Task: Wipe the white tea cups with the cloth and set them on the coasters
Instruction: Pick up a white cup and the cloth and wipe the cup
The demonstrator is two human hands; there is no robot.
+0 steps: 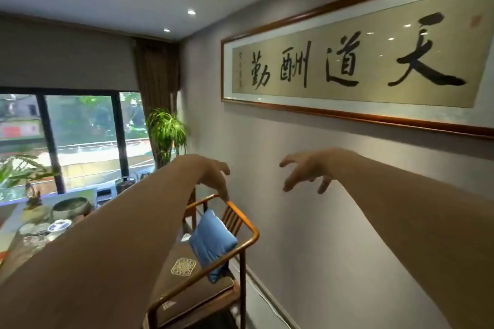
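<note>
Both the left hand point(213, 179) and right hand point(304, 171) hung loose-fingered, holding nothing, above the chair point(213, 248). No wiping had begun; next meant turning left of the chair to the worktop point(16, 216).

1. The cushion point(212, 240) below the left hand point(213, 177) is plain blue.
2. The chair point(242, 222) under it has an orange-brown wooden frame.
3. The seat pad point(184, 267) is dark brown with a cream knot emblem.
4. The framed scroll point(355, 61) above the right hand point(304, 171) is tan with black characters.
</note>
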